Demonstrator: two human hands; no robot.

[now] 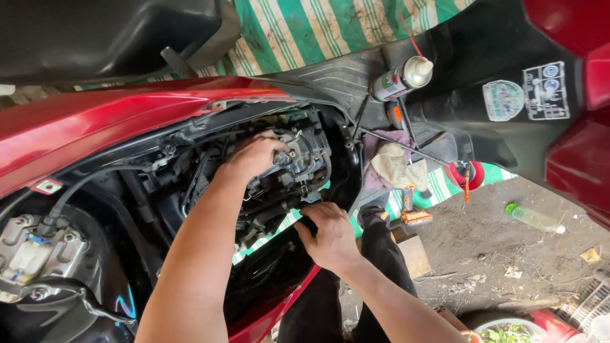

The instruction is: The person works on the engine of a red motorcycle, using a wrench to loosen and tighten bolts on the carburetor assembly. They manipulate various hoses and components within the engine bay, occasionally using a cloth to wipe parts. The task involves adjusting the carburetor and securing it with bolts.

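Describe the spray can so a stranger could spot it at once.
Find the black footboard of the red scooter, ahead of the opened engine bay. The spray can lies there on its side. Its white cap and thin red straw set it apart from the rag below.

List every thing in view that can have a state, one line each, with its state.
Left hand: deep in the open engine bay, fingers on a metal engine part.
Right hand: gripping the black panel edge.
Red scooter body: side cover off, wiring exposed.
Spray can: lying on the footboard, red straw fitted.
Rag: crumpled.
Plastic bottle: lying on the ground.
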